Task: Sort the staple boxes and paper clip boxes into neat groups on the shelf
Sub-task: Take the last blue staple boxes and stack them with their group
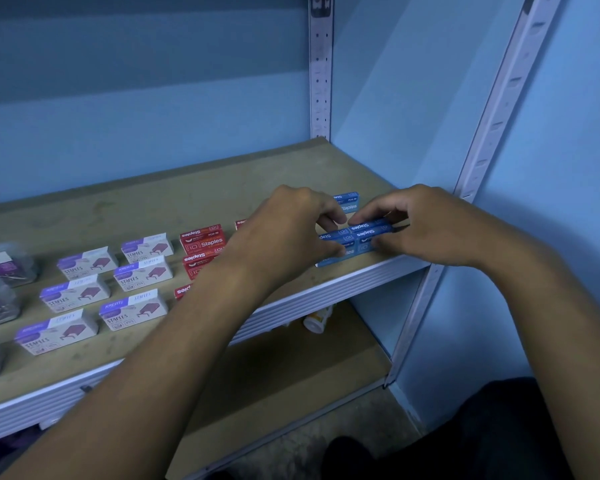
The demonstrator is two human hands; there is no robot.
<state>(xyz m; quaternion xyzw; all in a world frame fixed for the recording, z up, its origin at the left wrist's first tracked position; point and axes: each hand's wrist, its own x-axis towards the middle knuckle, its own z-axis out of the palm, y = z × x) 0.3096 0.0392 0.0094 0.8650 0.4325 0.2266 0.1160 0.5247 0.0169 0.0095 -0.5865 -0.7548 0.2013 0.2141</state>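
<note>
I am looking down at a tan wooden shelf board [194,188] with a white ribbed metal front edge, set in a white slotted metal rack against a blue wall. Both hands are working at its right end. My left hand [291,230] is curling its fingers and thumb round the left side of a cluster of small blue cardboard staple boxes [357,237], and my right hand [426,226] is pinching the right side of the same cluster, with the thumb low on the front face and the fingers over the top. So neither hand is spread wide; both are closing on the blue boxes. The cluster is sitting near the front edge of the shelf, with boxes apparently stacked on one another; how many there are I cannot tell. One more blue staple box [347,201] is standing just behind, near the back of my left hand.

To the left, small red cardboard staple boxes [203,242] are lying in a column, partly hidden by my left forearm. Further left, six white and purple cardboard staple boxes [141,273] are lying in two neat columns. At the far left edge, clear plastic boxes of paper clips [6,263] are showing, blurred.

On the lower shelf, a small white bottle with an orange label [316,322] is lying under the front rail.
</note>
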